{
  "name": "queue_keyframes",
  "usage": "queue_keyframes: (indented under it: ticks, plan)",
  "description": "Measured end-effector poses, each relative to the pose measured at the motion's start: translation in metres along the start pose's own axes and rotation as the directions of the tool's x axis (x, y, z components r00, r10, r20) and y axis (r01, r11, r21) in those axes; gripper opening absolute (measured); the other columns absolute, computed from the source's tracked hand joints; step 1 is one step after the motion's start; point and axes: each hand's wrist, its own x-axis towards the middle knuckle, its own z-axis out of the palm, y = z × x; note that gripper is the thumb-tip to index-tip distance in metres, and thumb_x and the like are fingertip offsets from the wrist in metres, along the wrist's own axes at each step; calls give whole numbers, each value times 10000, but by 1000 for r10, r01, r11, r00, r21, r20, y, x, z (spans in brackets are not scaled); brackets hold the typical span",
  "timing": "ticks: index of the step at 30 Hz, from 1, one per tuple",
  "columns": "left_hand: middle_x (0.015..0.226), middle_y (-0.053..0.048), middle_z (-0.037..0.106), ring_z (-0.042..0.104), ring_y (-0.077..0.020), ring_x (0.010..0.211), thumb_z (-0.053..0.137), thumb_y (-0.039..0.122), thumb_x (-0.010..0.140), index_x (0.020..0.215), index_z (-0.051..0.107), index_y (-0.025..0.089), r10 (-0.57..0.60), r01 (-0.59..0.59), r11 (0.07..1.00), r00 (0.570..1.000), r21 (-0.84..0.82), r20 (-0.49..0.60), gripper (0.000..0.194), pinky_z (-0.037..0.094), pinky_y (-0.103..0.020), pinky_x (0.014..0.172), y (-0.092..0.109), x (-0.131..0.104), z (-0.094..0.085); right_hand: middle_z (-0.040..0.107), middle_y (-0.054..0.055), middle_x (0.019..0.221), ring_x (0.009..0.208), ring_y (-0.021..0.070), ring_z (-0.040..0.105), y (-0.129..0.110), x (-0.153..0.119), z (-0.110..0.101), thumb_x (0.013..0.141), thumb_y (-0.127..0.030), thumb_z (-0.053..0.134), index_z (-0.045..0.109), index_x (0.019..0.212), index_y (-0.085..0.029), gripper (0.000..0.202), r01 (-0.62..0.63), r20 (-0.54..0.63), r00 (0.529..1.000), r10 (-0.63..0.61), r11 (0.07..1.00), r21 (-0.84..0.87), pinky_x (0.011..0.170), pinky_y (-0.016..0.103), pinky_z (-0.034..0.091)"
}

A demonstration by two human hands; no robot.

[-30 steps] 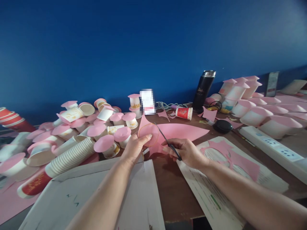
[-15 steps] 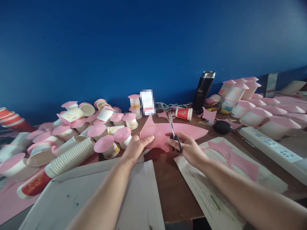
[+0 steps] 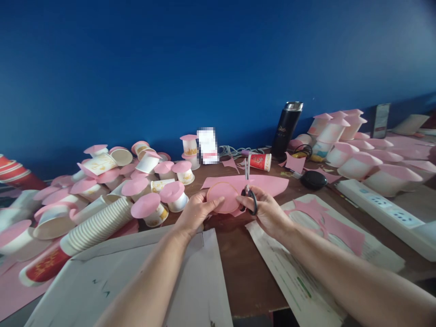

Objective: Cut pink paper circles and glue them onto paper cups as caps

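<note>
My left hand (image 3: 196, 212) pinches a round pink paper disc (image 3: 223, 197) with a drawn outline along its edge, the thumb lying on top. In my right hand (image 3: 267, 209) is a pair of scissors (image 3: 247, 170) with black handles, its metal blades pointing up and away from me. The fingertips of the right hand are close to the disc's right edge; whether they touch it I cannot tell. Behind the disc, a larger piece of pink paper (image 3: 265, 183) lies on the brown table (image 3: 238, 263).
Paper cups with pink discs (image 3: 146, 205) crowd the left, beside a long cup stack (image 3: 98, 222). A red cup (image 3: 260, 161), black thermos (image 3: 288, 129) and black round object (image 3: 314, 180) stand behind. On the right are a power strip (image 3: 384, 213) and pink scraps (image 3: 344, 229).
The pointed scrap above the disc is no longer attached there, and the disc shows a round edge. My left hand has shifted slightly right, and the scissor blades point more upright.
</note>
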Motion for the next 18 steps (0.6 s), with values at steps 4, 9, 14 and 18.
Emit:
queue_keyframes:
  ticks: [4,9,14,18]
  plan:
    - [897,-53,703,611,-155,766,764,371,680,1007,702,168,6,-5,999,1000,33,-21,390,461,-232,664,1,-1,1,538,-43,604,487,65,402,1,1,-1,646,-418,782,520,747,-190,362,-20,-48,999,20,1000,1,409,204,199]
    - [784,-28,671,592,-125,697,772,383,667,895,698,155,-6,-1,998,992,-57,-127,331,465,-237,671,3,0,2,574,-6,703,614,112,527,0,-2,-1,711,-458,738,582,919,-185,377,-61,5,998,61,998,-4,416,190,267]
    - [651,28,603,535,-75,583,826,370,579,780,658,160,-43,-47,965,943,-257,-331,336,424,-197,578,6,4,0,604,9,716,583,101,515,-4,-11,3,770,-506,676,609,979,-173,398,-117,193,968,160,969,-216,438,200,286]
    - [630,42,579,516,-62,577,827,348,575,761,643,156,-23,-91,950,934,-300,-356,324,400,-179,553,7,5,-1,596,-1,687,596,101,507,-9,-16,7,751,-521,689,625,917,-169,394,-67,252,957,147,951,-300,473,213,310]
